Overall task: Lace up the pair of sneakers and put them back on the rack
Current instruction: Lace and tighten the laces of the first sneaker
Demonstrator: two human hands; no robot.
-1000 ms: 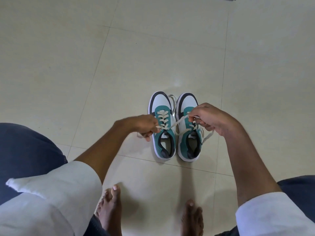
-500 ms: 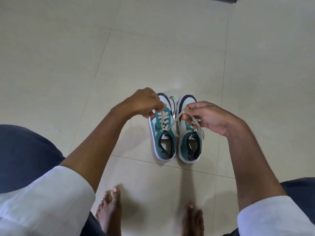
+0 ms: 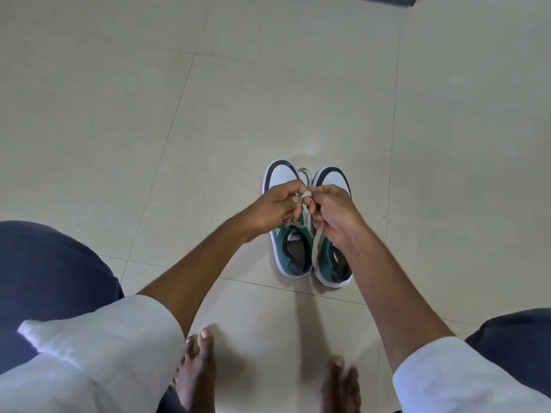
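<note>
Two white, teal and black sneakers stand side by side on the floor, toes pointing away: the left sneaker [image 3: 290,254] and the right sneaker [image 3: 332,177]. My left hand [image 3: 278,205] and my right hand [image 3: 335,214] meet above their tongues. Both pinch the cream shoelace [image 3: 304,197], which loops between my fingertips. Another length of lace [image 3: 318,241] hangs from my right hand beside the right sneaker. My hands hide most of the lacing on both shoes. No rack is in view.
Pale floor tiles [image 3: 208,129] stretch all around the shoes. My bare feet [image 3: 198,374] rest just behind the sneakers, with my knees in dark trousers [image 3: 50,278] at both sides. A dark object's corner [image 3: 384,0] shows at the top edge.
My hands were apart, pulling the lace ends sideways and up. They have come together over the sneakers' tongues, and the lace now forms a small loop between the fingertips.
</note>
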